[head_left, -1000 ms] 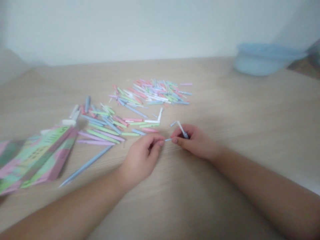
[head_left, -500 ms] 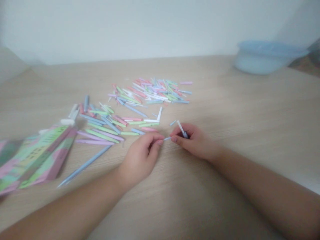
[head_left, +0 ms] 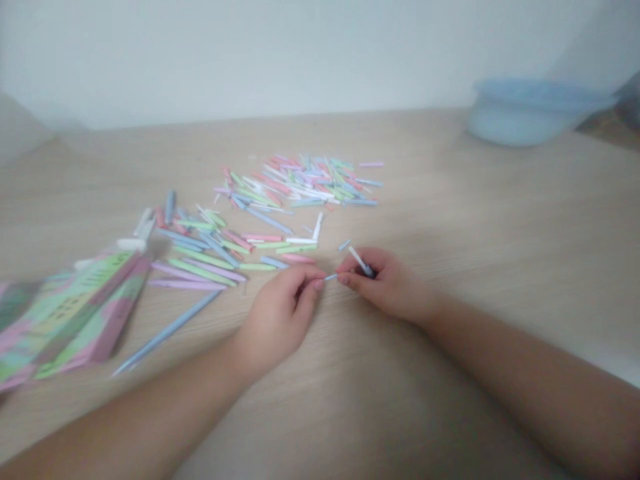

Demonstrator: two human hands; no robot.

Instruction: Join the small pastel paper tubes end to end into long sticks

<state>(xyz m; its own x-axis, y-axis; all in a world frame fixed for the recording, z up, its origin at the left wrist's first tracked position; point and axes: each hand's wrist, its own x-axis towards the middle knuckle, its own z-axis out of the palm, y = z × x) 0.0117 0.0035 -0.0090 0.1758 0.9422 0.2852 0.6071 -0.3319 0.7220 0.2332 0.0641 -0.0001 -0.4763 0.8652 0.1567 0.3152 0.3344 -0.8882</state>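
My left hand point(head_left: 283, 303) pinches one end of a thin, short light-blue piece point(head_left: 331, 277) between thumb and fingertips. The other end of it sits in the fingertips of my right hand point(head_left: 383, 280). Tucked into my right hand is a second slim part, a white stick with a blue-grey end point(head_left: 361, 261), pointing up and to the left. What these blurred pieces are exactly, I cannot tell; they resemble pen parts. Just beyond my right fingers lies a small blue piece point(head_left: 345, 245). A long blue pen-like stick point(head_left: 170, 330) rests left of my left forearm.
Pastel tubes and sticks point(head_left: 205, 253) lie scattered left of my hands. A denser pile of small pastel parts point(head_left: 310, 181) sits farther back. Patterned pink and green boxes point(head_left: 95, 313) are at the left edge, and a pale blue basin point(head_left: 525, 113) stands at the back right.
The whole view has shifted slightly, with things sitting a little farther left. Both hands keep their pinch on the thin blue piece.
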